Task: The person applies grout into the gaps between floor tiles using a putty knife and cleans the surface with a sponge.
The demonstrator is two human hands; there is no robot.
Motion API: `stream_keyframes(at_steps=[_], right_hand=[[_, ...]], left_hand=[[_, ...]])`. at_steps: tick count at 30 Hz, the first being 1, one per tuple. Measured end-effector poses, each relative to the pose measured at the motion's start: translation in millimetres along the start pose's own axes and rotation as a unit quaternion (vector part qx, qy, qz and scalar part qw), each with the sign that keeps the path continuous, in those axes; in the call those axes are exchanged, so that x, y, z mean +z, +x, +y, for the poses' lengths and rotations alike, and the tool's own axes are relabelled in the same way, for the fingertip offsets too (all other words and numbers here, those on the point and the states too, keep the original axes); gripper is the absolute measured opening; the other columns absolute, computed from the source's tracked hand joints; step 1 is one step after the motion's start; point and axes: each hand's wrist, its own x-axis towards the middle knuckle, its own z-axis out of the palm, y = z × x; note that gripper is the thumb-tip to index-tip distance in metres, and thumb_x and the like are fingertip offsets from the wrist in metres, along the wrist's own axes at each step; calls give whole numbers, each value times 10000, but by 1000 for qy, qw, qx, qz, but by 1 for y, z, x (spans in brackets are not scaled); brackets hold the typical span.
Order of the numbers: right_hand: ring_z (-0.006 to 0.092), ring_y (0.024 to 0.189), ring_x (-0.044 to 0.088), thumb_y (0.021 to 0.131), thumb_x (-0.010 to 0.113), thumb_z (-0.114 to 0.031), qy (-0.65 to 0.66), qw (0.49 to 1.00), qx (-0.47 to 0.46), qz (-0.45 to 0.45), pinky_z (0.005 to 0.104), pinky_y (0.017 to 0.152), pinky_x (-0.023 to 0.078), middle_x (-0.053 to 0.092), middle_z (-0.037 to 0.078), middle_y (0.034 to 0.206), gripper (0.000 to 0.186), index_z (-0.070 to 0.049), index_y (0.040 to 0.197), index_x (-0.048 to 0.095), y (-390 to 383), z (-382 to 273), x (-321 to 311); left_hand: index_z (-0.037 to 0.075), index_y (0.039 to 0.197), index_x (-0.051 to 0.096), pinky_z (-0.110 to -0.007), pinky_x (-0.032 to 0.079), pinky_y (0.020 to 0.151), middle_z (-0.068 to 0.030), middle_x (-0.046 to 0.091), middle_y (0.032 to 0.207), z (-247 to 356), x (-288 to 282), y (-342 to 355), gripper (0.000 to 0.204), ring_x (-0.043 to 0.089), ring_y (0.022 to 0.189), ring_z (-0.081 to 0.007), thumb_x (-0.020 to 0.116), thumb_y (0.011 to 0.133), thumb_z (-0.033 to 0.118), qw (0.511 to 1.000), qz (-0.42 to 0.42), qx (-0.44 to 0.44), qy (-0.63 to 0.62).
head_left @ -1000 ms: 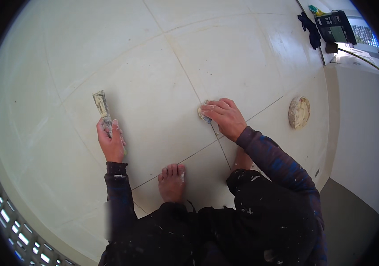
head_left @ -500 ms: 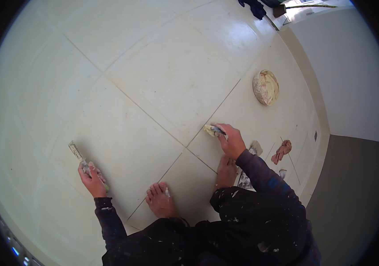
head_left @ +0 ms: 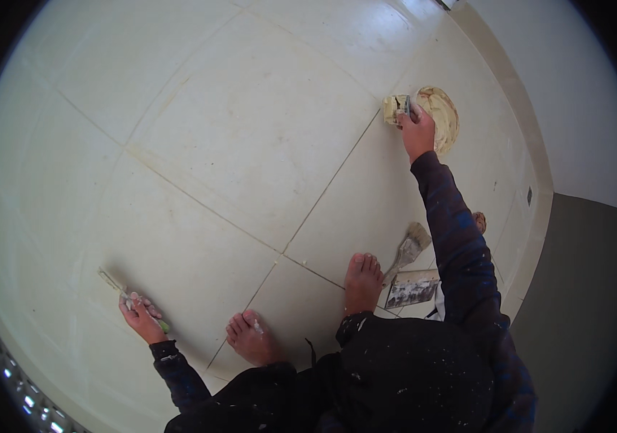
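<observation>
My right hand (head_left: 418, 133) reaches far forward, its fingers closed on a spreader (head_left: 396, 110) loaded with cream paste. The spreader is at the left side of a round tub (head_left: 444, 119), which holds more of the same paste; whether they touch I cannot tell. Off to the left, my left hand (head_left: 142, 316) is wrapped round a paste-smeared putty knife (head_left: 111, 280) with a bit of green at its handle end. Its narrow blade points away from me, over the floor tiles.
Large cream floor tiles (head_left: 236, 137) meet at thin joints between my bare feet. Beside my right foot lie a wide paintbrush (head_left: 411, 245) and a broad, stained blade (head_left: 413, 289). A brownish crumpled thing (head_left: 479, 221) is partly behind my right sleeve. A white wall (head_left: 575, 108) rises at right.
My right hand has moved forward and right with the spreader, from the tile joint to the tub. The left hand still holds the putty knife. The view has shifted somewhat.
</observation>
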Motion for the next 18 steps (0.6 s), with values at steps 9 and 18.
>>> stream_keyframes(at_steps=[9,18], right_hand=[[183,1049,625,942,535,-23,280,955,29,94,335,845,547,618,115,1198,417,90,1336,459,-106,53,-16],[160,936,595,969,512,-73,251,961,23,117,304,788,526,613,133,1105,344,87,1272,472,-131,66,-28]], left_hand=[[8,1372,303,-245,462,605,-47,530,845,110,162,-59,417,505,683,-89,501,1026,131,961,-244,73,108],[32,1407,489,-347,481,722,-164,574,908,116,398,-120,452,564,766,-287,523,956,33,770,-460,287,336]])
